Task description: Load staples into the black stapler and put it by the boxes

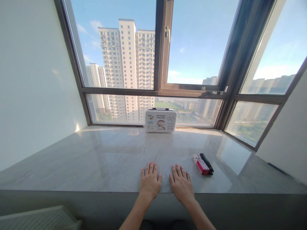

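Note:
Palm down on the grey marble sill, my left hand (150, 181) lies flat with its fingers spread, holding nothing. My right hand (181, 182) rests beside it in the same way, fingers apart and nothing held. To the right of my right hand are a small red and white box (201, 164) and a black stapler (207, 163), lying side by side and slanted. Farther back, against the window, stands a white case (160, 121) with a dark handle, cartoon drawings and printed lettering on its front.
The marble sill (96, 159) ends at a front edge under my wrists. Brown window frames (158, 93) close off the back, with a handle (168, 32) on one pane. White walls (35, 80) bound both sides. A pale perforated object (40, 218) sits low at left.

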